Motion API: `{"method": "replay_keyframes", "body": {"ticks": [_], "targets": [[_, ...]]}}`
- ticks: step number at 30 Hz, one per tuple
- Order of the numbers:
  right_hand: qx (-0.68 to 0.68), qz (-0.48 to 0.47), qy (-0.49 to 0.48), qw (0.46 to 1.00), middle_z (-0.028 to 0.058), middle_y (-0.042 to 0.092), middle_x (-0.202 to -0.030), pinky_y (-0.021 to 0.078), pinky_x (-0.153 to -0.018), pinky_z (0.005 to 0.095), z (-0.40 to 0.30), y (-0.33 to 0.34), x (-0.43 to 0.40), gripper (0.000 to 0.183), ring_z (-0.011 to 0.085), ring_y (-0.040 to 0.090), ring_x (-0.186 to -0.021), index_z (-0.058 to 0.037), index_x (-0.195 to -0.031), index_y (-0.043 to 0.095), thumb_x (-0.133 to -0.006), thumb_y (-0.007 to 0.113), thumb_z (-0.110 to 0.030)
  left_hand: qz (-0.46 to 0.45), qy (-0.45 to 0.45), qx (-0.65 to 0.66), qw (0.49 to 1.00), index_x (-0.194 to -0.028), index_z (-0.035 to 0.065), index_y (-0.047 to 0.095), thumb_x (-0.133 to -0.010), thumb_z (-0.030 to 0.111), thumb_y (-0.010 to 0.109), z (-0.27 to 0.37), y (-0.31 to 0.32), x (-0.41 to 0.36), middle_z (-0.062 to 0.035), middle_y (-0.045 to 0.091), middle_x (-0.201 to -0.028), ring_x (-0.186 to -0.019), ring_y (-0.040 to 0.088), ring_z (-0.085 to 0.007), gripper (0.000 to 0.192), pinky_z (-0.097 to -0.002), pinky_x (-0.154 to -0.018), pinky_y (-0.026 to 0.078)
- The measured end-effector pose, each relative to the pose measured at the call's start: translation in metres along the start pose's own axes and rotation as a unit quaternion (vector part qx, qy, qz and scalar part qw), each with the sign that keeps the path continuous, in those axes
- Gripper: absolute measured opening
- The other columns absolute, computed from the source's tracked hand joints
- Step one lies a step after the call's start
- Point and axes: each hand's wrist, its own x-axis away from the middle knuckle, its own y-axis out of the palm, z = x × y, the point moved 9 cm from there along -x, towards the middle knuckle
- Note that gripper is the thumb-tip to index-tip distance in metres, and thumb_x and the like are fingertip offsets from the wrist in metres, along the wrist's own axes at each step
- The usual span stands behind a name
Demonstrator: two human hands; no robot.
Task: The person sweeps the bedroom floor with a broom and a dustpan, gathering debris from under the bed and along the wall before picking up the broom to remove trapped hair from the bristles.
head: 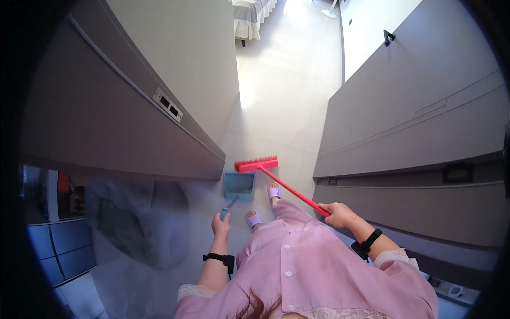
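My left hand grips the blue handle of a dustpan. The blue dustpan rests on the floor ahead of my feet, with some debris visible near its back. In my right hand is the red stick of a broom, held at a slant. The red broom head lies across the far lip of the dustpan, its bristles facing away from me. I cannot tell whether the head touches the pan.
A door frame with a metal strike plate stands at the left. On the right is an opened grey door with a black handle. Pale tile floor runs into a room with a skirted bed. A blurred grey shape is at lower left.
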Motion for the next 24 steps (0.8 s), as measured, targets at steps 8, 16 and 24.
{"method": "replay_keyframes", "body": {"ticks": [8,16,24], "targets": [[-0.168,0.091,0.067,0.979,0.0107,0.059,-0.066,0.045,-0.045,0.0336,0.02,0.035,0.009,0.062,0.0178,0.056,-0.049,-0.0165,-0.133,0.047,-0.073,0.055,-0.005,-0.072,0.038,-0.085,0.993,-0.088,0.0027,0.057,-0.077,0.029,0.069,-0.017,-0.039,-0.01,-0.0167,0.062,-0.086,-0.083,0.059,-0.0339,0.03,-0.0418,-0.072,0.044],[-0.486,0.072,0.094,0.866,-0.0012,0.045,-0.059,0.0307,-0.035,0.0228,0.014,0.053,0.036,0.071,0.0073,0.042,-0.041,-0.0156,-0.143,0.03,-0.077,0.054,-0.003,0.059,0.168,-0.155,0.972,-0.108,0.0046,0.057,-0.077,0.033,0.068,0.031,-0.063,0.019,-0.0155,0.058,-0.107,-0.103,0.053,-0.0323,0.044,-0.0403,-0.086,0.041],[-0.789,-0.027,-0.029,0.614,-0.0028,0.036,-0.062,0.0277,-0.034,0.0176,-0.002,0.064,0.101,0.064,0.0034,0.027,-0.039,-0.0175,-0.144,0.022,-0.087,0.047,-0.003,-0.24,0.228,0.057,0.942,-0.108,0.0043,0.062,-0.085,0.028,0.058,0.148,0.053,0.077,-0.0174,0.064,-0.098,-0.09,0.061,-0.0314,0.033,-0.0376,-0.081,0.046]]}}
